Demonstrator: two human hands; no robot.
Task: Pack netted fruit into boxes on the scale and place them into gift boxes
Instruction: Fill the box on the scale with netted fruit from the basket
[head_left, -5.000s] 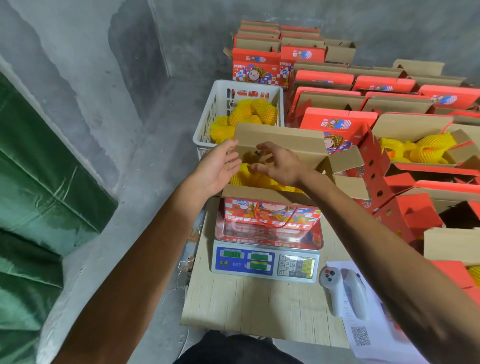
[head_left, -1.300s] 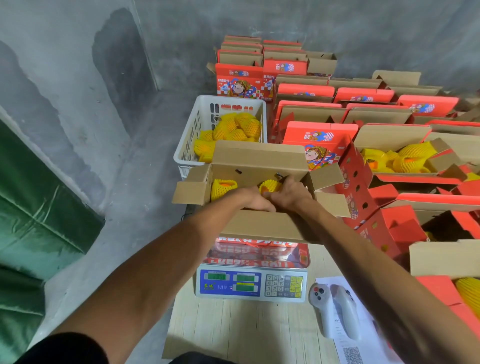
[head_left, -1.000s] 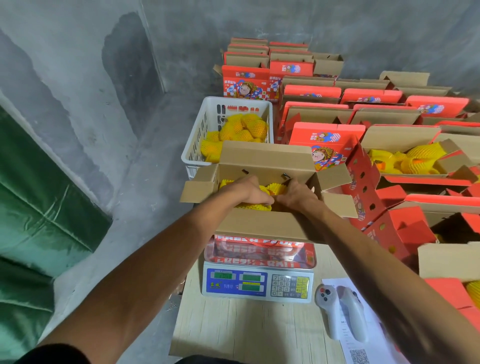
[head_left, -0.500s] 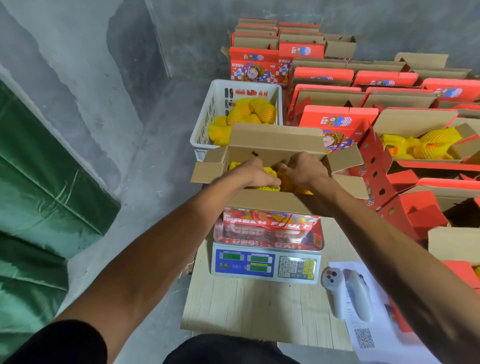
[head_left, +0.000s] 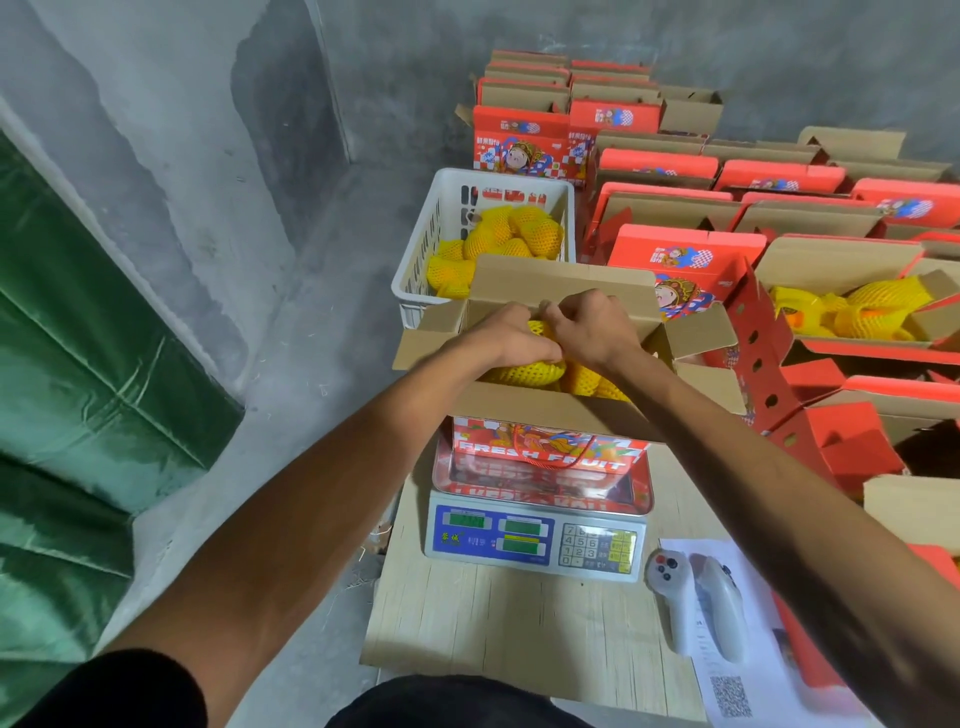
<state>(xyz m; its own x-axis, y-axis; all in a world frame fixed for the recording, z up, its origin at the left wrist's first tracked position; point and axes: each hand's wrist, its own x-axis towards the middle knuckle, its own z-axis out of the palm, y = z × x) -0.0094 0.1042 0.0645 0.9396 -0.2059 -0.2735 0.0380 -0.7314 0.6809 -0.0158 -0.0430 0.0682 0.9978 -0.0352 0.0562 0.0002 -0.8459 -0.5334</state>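
One open gift box (head_left: 550, 415) stands on one scale (head_left: 537, 530), flaps spread, at the far end of a wooden table (head_left: 498, 623). Netted fruit (head_left: 524, 364) lies inside it; the count is hidden by the hands. One white basket (head_left: 415, 270) just beyond holds about six more. Both arms reach forward over the scale. The left hand (head_left: 511, 335) rests curled on a fruit, apparently grasping it; the right hand (head_left: 592, 325) is clenched beside it, fingers seemingly pinching the netting. Red boxes (head_left: 685, 254) crowd the right side; bare concrete floor (head_left: 311, 338) lies left. One controller (head_left: 696, 603) lies on paper (head_left: 743, 691), near right.
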